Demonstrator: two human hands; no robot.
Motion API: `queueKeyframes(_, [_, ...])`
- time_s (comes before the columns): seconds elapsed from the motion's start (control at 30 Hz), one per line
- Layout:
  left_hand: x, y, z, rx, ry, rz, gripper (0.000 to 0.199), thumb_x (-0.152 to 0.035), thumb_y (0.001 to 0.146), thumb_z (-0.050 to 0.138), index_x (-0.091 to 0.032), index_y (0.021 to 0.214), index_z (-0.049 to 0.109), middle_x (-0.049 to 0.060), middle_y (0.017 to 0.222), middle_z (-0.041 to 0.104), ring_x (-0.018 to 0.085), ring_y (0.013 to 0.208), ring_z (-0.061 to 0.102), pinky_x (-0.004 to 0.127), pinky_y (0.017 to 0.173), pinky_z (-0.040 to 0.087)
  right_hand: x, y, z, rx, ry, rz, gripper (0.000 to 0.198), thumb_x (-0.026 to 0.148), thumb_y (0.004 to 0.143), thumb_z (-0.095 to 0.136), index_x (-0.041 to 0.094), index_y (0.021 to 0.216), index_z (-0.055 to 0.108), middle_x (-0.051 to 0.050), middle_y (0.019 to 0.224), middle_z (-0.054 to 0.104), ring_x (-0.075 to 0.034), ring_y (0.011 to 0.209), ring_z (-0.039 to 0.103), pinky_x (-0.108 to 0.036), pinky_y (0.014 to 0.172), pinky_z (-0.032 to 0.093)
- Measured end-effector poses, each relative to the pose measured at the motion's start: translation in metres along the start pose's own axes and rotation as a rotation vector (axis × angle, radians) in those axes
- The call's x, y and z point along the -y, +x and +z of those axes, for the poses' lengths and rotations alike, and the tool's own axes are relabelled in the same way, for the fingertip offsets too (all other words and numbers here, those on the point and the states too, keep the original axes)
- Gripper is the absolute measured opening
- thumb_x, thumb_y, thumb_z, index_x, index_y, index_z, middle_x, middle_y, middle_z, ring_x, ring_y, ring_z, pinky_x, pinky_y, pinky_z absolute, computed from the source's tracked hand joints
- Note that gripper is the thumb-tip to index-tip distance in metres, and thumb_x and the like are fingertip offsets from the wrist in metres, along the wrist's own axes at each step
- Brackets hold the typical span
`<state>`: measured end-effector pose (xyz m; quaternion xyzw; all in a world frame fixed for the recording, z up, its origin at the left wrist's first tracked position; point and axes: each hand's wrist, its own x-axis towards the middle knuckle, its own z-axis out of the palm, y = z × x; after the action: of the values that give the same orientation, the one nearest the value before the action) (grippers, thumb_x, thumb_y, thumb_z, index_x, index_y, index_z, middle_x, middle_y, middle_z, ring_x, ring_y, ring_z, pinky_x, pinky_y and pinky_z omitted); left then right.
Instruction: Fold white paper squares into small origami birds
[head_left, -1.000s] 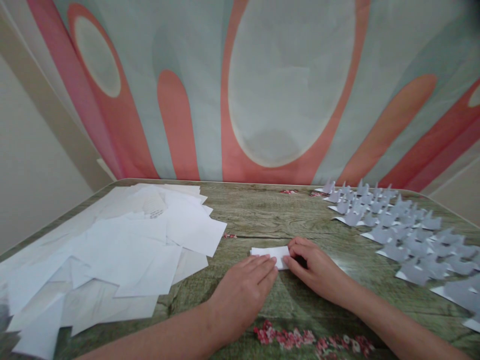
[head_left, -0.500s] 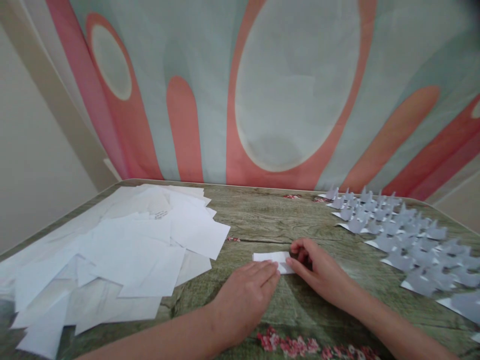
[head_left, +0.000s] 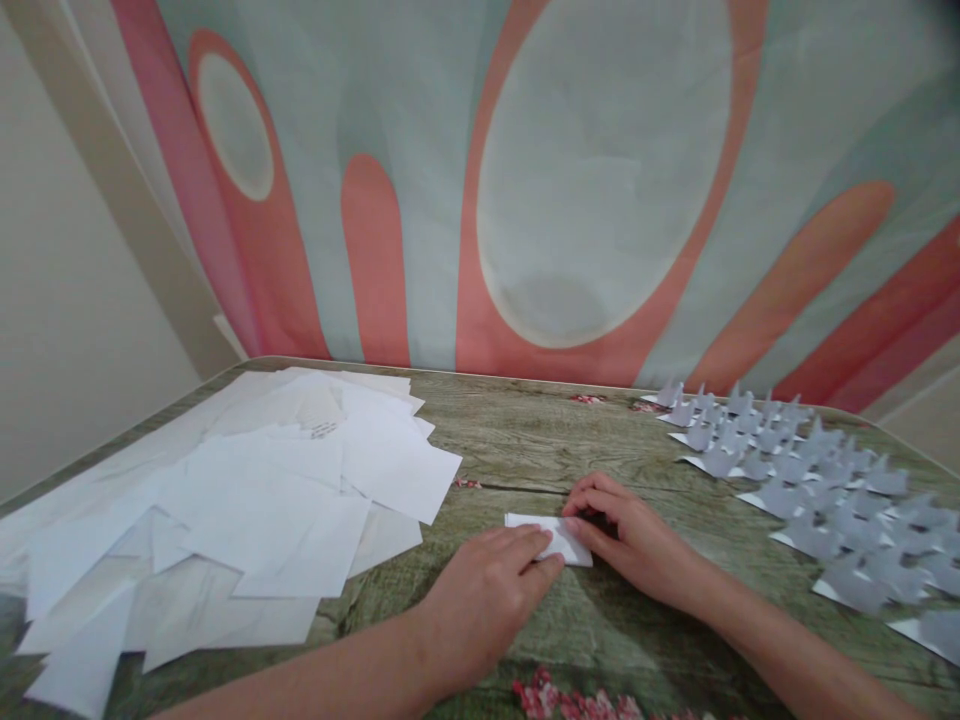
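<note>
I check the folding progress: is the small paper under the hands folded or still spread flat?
Folded: the small paper is a narrow strip, far smaller than the loose sheets, pressed down by both hands.

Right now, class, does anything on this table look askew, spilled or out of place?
Yes, the loose white sheets on the left lie in a messy, overlapping heap at all angles, unlike the folded paper figures set out in rows on the right. The small folded paper under both hands looks normal.
</note>
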<state>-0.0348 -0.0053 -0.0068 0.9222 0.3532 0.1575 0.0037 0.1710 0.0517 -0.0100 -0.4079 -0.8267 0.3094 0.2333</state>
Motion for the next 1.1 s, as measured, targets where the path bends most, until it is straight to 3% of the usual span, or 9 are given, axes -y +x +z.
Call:
queueKeyframes(0.73, [0.0037,-0.0002,0.0051,-0.020,0.087,-0.032,0.026,-0.018,0.085,0.048,-0.014,0.109,0.056,0.010,0.113,0.060,0.022,0.107,0.055,0.034,0.091,0.047,-0.0008,-0.0063,-0.0011,-0.021,0.079,0.053,0.016,0.022,0.083,0.051,0.017,0.071,0.060,-0.005,0.087,0.054,-0.016,0.084,0.054,-0.029,0.078,0.042])
queueKeyframes(1.1, [0.0024,-0.0010,0.0035,0.002,0.102,-0.036,0.028,-0.015,0.085,0.046,-0.013,0.111,0.055,0.012,0.114,0.059,0.024,0.108,0.055,0.037,0.087,0.050,0.0032,-0.0076,-0.0061,-0.003,0.084,0.034,0.008,0.021,0.079,0.056,0.018,0.073,0.060,-0.003,0.084,0.058,-0.017,0.082,0.053,-0.031,0.077,0.042])
